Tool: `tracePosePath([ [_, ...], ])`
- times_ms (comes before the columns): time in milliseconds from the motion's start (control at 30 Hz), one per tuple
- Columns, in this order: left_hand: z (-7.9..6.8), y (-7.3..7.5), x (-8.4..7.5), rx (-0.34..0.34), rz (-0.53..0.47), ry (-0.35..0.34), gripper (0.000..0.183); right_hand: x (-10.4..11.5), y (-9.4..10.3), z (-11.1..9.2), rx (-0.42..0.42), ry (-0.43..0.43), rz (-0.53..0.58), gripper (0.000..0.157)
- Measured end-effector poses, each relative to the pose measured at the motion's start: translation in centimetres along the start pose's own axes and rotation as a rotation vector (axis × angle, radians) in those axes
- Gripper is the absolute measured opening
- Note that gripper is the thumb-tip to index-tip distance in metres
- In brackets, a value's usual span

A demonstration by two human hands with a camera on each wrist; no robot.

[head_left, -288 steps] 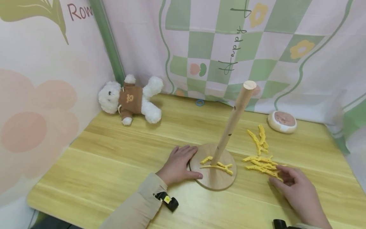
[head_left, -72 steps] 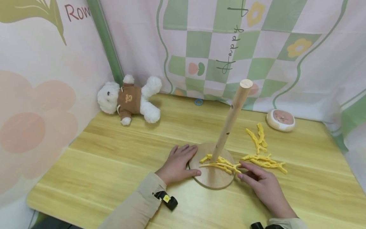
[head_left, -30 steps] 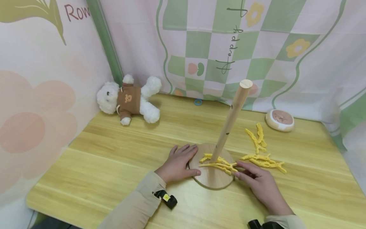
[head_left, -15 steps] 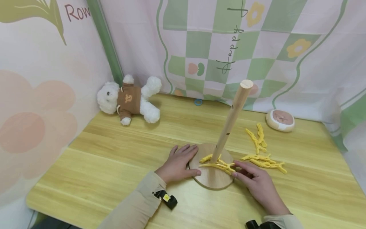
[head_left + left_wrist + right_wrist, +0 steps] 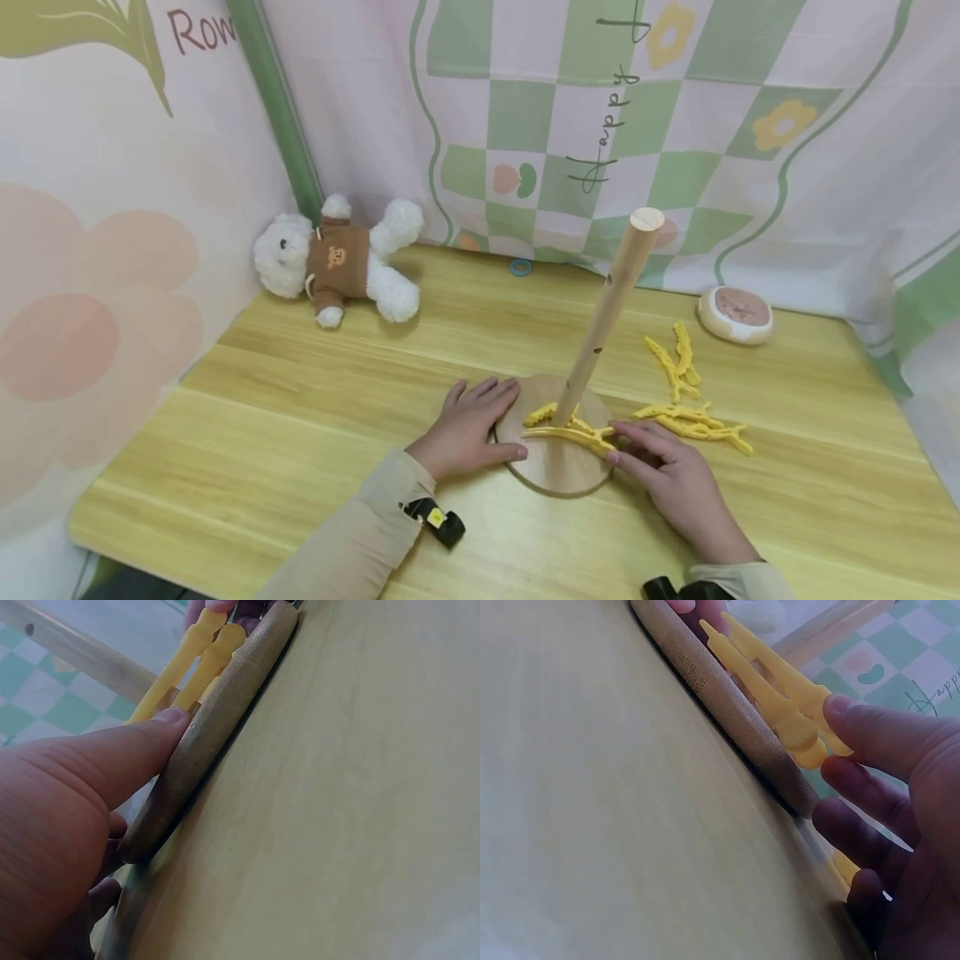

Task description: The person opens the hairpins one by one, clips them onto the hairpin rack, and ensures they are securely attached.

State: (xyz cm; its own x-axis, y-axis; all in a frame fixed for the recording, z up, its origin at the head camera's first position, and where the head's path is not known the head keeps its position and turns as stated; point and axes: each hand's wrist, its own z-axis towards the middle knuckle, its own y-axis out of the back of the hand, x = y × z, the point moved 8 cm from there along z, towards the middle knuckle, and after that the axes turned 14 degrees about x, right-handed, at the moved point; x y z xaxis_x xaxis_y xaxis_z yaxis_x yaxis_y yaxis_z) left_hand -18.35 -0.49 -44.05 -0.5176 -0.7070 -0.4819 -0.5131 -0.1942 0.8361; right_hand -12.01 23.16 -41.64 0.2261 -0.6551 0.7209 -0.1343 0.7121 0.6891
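Note:
My left hand (image 5: 468, 433) lies with spread fingers on the left of a round wooden base (image 5: 558, 479), its thumb over the near edge. From this base rises a wooden pole (image 5: 609, 317) with small dark holes. My right hand (image 5: 678, 479) pinches the tail of a yellow alligator hair clip (image 5: 570, 435) between thumb and forefinger, at the base's right edge. In the right wrist view this hair clip (image 5: 799, 690) lies over another, their narrow tips pointing toward the left hand. Another yellow hair clip (image 5: 542, 414) lies behind, near the pole's foot.
More yellow hair clips (image 5: 693, 425) lie right of the base, with others (image 5: 675, 367) farther back. A white plush toy (image 5: 341, 258) in a brown top lies at the back left. A round white-rimmed object (image 5: 735, 315) and a blue ring (image 5: 521, 267) sit near the curtain.
My right hand has moved left from the pile, bringing a hair clip onto the base beside the others. Over the last second it shifted slightly farther left. My left hand stayed on the base.

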Motion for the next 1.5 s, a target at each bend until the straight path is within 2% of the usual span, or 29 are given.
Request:
tracePosePath([
  [300, 0.0, 0.1, 0.2, -0.003, 0.005, 0.006, 0.091, 0.5, -0.2, 0.4, -0.008, 0.025, 0.006, 0.033],
  [800, -0.2, 0.3, -0.1, -0.011, -0.006, -0.015, 0.091, 0.7, -0.2, 0.2, -0.006, 0.002, -0.025, 0.037],
  [1200, -0.2, 0.2, 0.0, -0.022, -0.022, -0.025, 0.091, 0.5, -0.2, 0.2, -0.026, 0.012, 0.028, 0.038],
  [1333, -0.2, 0.2, 0.0, -0.028, -0.017, -0.024, 0.091, -0.1, 0.0, 0.0, -0.055, -0.015, 0.083, 0.035],
  [1500, -0.1, 0.0, 0.1, -0.026, -0.017, -0.019, 0.091, -0.8, 1.0, -0.5, -0.151, -0.037, 0.133, 0.029],
])
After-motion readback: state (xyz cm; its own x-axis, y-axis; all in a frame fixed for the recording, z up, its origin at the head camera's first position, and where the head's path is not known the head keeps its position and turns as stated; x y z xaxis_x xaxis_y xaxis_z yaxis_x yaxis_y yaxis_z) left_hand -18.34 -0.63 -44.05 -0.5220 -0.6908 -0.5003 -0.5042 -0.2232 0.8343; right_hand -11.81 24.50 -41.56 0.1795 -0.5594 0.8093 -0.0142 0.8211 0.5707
